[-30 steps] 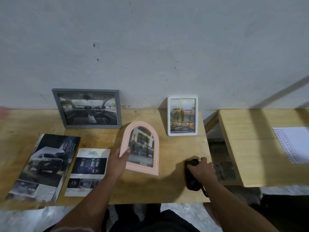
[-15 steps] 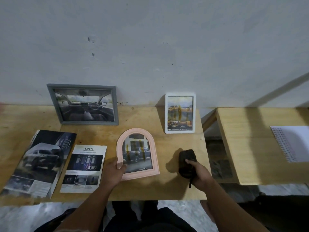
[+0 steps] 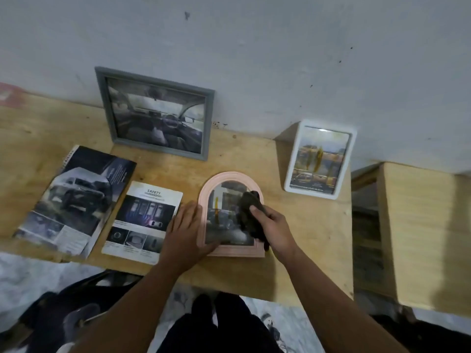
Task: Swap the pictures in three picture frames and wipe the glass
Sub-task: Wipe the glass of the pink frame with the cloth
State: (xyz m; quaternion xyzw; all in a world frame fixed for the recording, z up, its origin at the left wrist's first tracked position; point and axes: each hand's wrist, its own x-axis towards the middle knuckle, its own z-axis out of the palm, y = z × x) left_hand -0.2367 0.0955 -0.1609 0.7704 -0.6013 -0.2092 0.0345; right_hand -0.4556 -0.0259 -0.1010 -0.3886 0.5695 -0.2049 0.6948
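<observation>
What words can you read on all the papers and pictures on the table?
"SAFETY": printed at the top of the white leaflet.
The smaller print under it is too blurred to read.
Car brochure: its text is too small and blurred to read.
White frame: the caption under its picture is too small to read.
Pink frame and grey frame: no readable words.

Plain room (home?): plywood table (image 3: 293,263), bare grey wall (image 3: 254,59).

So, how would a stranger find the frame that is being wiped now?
On the wooden table, near its front edge, between the hands. It is the pink arched frame, lying flat under a dark cloth; the other two frames are rectangular and stand upright.
</observation>
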